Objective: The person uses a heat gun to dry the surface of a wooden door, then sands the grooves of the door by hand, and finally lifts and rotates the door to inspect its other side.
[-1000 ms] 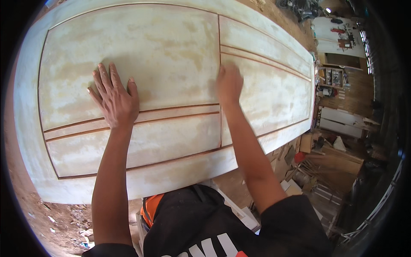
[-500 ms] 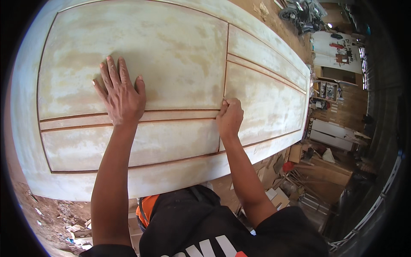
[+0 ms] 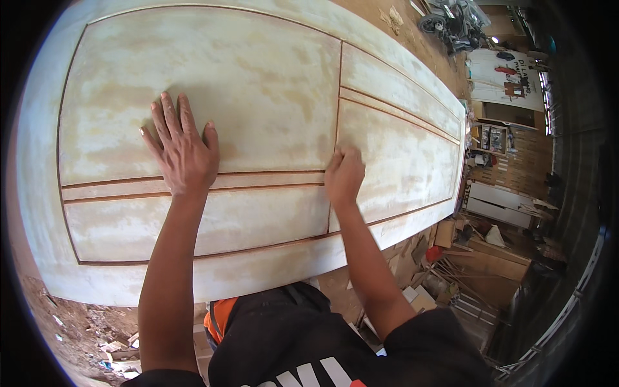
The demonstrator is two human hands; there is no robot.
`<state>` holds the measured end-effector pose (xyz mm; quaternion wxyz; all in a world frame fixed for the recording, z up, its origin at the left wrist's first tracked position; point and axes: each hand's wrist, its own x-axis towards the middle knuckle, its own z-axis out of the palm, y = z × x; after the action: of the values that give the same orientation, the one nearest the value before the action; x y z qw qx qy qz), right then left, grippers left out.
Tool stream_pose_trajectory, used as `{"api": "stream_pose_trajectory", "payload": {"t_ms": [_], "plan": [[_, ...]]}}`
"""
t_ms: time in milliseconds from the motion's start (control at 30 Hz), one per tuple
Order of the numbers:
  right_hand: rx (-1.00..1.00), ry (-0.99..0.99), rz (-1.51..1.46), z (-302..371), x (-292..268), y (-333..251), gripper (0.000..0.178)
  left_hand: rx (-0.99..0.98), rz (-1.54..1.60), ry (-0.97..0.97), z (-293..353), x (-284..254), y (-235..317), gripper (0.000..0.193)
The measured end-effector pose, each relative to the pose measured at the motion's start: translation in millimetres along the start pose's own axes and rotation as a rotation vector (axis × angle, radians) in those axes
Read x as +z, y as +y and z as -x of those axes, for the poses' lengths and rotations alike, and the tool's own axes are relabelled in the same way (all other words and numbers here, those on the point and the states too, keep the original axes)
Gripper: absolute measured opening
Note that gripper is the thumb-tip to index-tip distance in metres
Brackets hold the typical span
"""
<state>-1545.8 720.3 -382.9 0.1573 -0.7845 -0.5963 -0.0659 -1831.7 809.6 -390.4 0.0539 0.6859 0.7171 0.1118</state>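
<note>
Large wooden door [image 3: 258, 97] lies flat, filling most of the view, its long axis running left to right. Surface pale and chalky, coated with a cream filler in blotchy patches, matte, with warmer tan wood showing through in places. Recessed panels are outlined by thin reddish-brown grooves [image 3: 271, 173]; straight lines bend with the lens toward the rim.

Left hand [image 3: 182, 151] rests palm down on the big left panel, fingers spread and fully flat, holding nothing, heel of the hand just at the horizontal grooved rail.

Right hand [image 3: 344, 175] is curled, knuckles up, pressed onto the door at the vertical groove where the left and right panels meet. Fingers tucked under; cannot tell whether anything is held beneath them.

Near edge of the door overhangs the person's black shirt with orange trim [image 3: 222, 319].

Floor [image 3: 77, 329] at near left is reddish dirt strewn with wood chips. At right, stacked timber offcuts and boards [image 3: 477, 258], and a white cabinet [image 3: 500, 205] beyond; far right, a machine [image 3: 451, 22] on the ground
</note>
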Motion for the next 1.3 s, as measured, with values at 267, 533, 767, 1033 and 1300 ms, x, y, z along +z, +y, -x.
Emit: {"api": "stream_pose_trajectory", "payload": {"t_ms": [267, 533, 767, 1033, 1300], "plan": [[-0.020, 0.047, -0.001, -52, 24, 5, 0.013, 0.005, 0.008, 0.029, -2, 2, -1, 0.063], [-0.012, 0.138, -0.035, -99, 39, 7, 0.010, 0.021, 0.016, 0.021, -4, 0, 6, 0.063], [-0.012, 0.116, -0.090, -102, 52, 4, 0.009, 0.009, 0.020, 0.023, -3, -2, 0, 0.064], [-0.037, 0.142, -0.037, -217, 74, 12, 0.012, 0.027, 0.028, -0.006, -4, -3, 8, 0.065], [-0.024, 0.072, -0.093, -167, 64, 4, 0.016, 0.012, 0.001, -0.021, -3, -5, 0, 0.065]]}}
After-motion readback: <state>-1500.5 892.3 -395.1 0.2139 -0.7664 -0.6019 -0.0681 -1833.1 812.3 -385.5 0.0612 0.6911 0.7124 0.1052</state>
